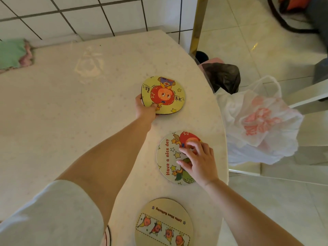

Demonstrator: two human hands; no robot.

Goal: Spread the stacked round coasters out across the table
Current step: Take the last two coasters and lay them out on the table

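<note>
Three round cartoon coasters lie along the right side of the pale table (pixel 71 107). My left hand (pixel 144 109) grips the near-left rim of the far yellow coaster (pixel 165 94), which looks like a thin stack with dark edges beneath. My right hand (pixel 197 161) rests fingertips-down on the middle coaster (pixel 167 157), printed "Have a nice day". A third coaster (pixel 164 222) with a row of small figures lies flat nearest me, untouched. A sliver of another round edge (pixel 108 236) shows beside my left sleeve.
A green and pink cloth (pixel 15 54) sits at the table's far left by the tiled wall. Off the curved right table edge stand a white plastic bag (pixel 257 125), a dark bag (pixel 222 77) and a gold post (pixel 198 25) on the tiled floor.
</note>
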